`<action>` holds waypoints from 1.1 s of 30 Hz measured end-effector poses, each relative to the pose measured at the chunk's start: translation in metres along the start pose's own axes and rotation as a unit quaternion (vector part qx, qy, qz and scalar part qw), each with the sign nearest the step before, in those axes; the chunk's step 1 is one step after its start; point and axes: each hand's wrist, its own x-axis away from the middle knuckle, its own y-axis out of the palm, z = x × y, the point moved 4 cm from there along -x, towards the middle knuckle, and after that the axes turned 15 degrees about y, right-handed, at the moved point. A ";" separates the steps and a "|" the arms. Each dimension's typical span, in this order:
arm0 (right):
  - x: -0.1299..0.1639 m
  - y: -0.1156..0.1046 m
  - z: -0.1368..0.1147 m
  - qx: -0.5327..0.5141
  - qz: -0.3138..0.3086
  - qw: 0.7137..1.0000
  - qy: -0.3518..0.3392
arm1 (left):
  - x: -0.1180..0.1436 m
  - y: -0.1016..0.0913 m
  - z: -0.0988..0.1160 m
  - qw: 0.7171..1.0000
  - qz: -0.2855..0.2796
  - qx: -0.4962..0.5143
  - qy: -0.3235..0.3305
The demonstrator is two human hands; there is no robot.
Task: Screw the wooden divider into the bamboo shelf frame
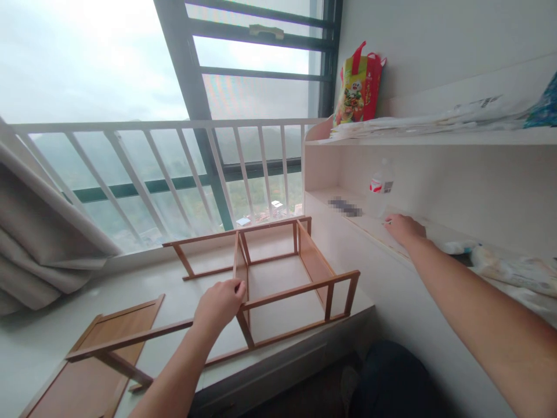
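While the left hand point(220, 303) is closing its grip around an upright post of the wooden frame point(278, 284), the right hand point(402, 227) is resting palm down on the lower shelf point(348, 200) with its fingers pressed flat on something small and greenish that I cannot make out. That frame is lying half assembled on the white window ledge point(52, 342), with a loose wooden panel point(93, 371) lying just beside it to the left. Judging by this, the work is sitting in mid-assembly: one hand is steadying the frame as the other is feeling for a small part. Bringing that part over is likely calling for a firm pinch and a short swing left. Room is getting tight on the right, where the shelf front is standing close to the frame's end; a plastic bottle point(379, 191) is standing just behind the right hand. Open ledge is lying beyond the frame towards the white railing point(174, 125)
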 end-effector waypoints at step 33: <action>0.210 0.048 -0.080 -0.426 0.104 0.891 -0.121 | -0.026 0.014 0.036 0.999 0.031 0.027 -0.024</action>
